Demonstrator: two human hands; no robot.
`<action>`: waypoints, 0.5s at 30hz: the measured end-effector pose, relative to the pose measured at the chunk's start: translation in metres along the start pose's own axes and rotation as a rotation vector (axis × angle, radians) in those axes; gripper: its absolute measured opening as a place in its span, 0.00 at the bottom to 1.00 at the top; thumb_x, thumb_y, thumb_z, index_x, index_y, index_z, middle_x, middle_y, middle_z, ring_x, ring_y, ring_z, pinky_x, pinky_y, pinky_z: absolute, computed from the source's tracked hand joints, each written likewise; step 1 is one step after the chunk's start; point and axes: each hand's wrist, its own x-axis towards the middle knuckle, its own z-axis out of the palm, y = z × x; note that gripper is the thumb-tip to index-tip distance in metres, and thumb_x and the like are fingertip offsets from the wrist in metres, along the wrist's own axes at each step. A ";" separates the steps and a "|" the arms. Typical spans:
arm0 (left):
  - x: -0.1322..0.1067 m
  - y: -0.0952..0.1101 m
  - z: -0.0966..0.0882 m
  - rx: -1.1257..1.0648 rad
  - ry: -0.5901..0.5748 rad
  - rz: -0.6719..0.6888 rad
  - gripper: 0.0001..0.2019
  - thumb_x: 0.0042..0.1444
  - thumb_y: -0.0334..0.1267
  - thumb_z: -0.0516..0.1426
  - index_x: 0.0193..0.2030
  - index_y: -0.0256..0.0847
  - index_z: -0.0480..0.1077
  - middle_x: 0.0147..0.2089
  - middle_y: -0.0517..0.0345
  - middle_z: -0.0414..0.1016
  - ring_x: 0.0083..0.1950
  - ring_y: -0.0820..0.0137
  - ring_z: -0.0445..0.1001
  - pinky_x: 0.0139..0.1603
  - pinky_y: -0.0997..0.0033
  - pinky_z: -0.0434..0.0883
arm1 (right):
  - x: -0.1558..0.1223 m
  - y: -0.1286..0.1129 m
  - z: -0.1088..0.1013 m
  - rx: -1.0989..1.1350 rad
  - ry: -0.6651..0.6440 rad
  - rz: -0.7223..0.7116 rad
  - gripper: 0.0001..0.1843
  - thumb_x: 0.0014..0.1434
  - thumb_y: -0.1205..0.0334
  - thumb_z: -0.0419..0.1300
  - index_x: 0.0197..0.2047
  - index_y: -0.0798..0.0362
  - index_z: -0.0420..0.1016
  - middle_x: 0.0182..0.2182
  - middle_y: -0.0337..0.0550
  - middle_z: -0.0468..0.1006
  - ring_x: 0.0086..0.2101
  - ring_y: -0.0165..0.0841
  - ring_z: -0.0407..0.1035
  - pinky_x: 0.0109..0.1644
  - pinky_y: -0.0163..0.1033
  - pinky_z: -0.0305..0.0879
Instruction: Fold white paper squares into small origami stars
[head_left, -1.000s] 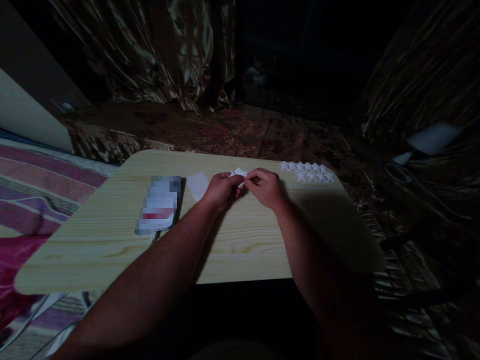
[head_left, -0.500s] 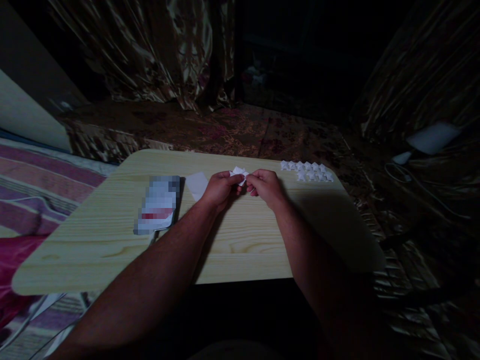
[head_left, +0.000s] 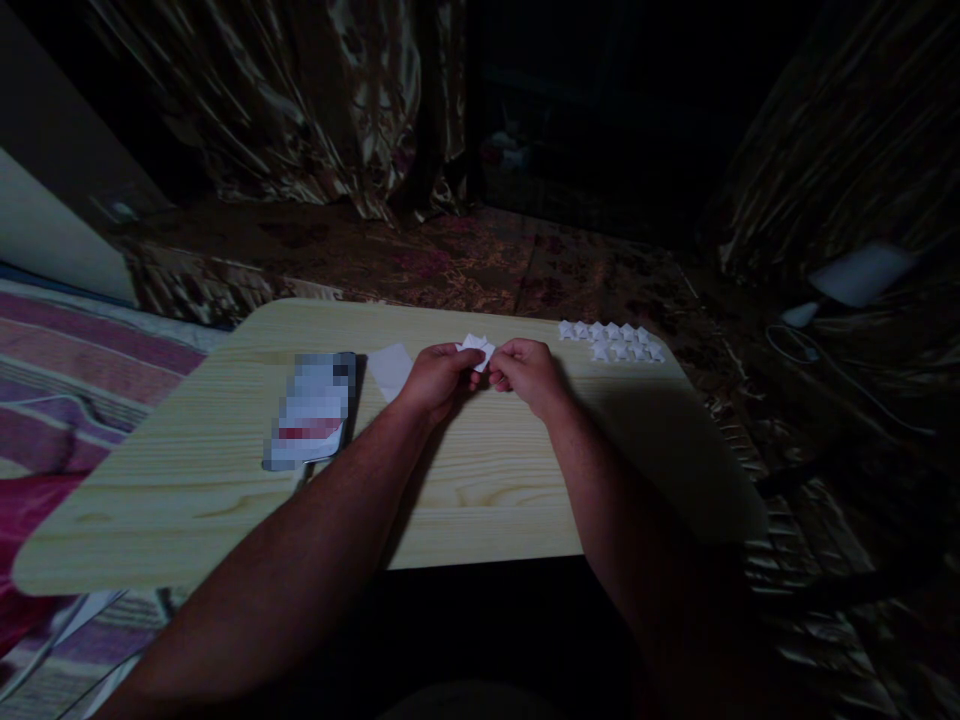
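Over the middle of the wooden table [head_left: 480, 490], a small white folded paper [head_left: 475, 346] is pinched in my left hand [head_left: 436, 382], thumb on top. My right hand [head_left: 528, 370] is closed at the paper's right edge, fingertips pressed together there; its fingers partly hide that edge. Beside my left hand lies a flat white sheet of paper [head_left: 390, 368]. To the right, two rows of small white folded paper stars [head_left: 611, 332] sit near the table's far edge.
A phone-like device [head_left: 311, 410], blurred out, lies on the table's left with a cable at its near end. Left of the table is a striped bedspread [head_left: 45, 380]. A lamp-like white object [head_left: 862, 273] with a cord is on the right. Patterned curtains [head_left: 360, 100] hang behind.
My right fingers have shifted slightly along the folded paper's right edge, and more of the paper shows. The whole view has moved a little. The stars and the sheet stay in place.
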 end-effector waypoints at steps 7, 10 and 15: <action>0.000 -0.001 0.001 0.020 0.031 0.017 0.08 0.43 0.34 0.61 0.22 0.34 0.67 0.19 0.57 0.69 0.18 0.78 0.64 0.20 0.77 0.59 | -0.001 -0.001 -0.001 -0.017 0.001 -0.017 0.03 0.47 0.65 0.58 0.26 0.56 0.68 0.18 0.36 0.73 0.19 0.25 0.67 0.20 0.28 0.64; 0.000 -0.002 0.000 0.026 0.032 0.023 0.08 0.43 0.34 0.61 0.22 0.34 0.67 0.19 0.57 0.68 0.18 0.78 0.63 0.20 0.77 0.58 | -0.002 -0.001 -0.001 -0.028 -0.001 -0.036 0.03 0.47 0.65 0.58 0.26 0.55 0.68 0.18 0.36 0.73 0.19 0.25 0.67 0.20 0.28 0.64; 0.000 -0.002 0.002 0.021 0.044 0.027 0.07 0.42 0.34 0.61 0.22 0.34 0.67 0.19 0.58 0.68 0.18 0.79 0.63 0.21 0.77 0.59 | -0.001 0.000 -0.002 -0.049 -0.001 -0.052 0.03 0.48 0.65 0.58 0.26 0.55 0.68 0.18 0.35 0.72 0.18 0.24 0.66 0.20 0.27 0.63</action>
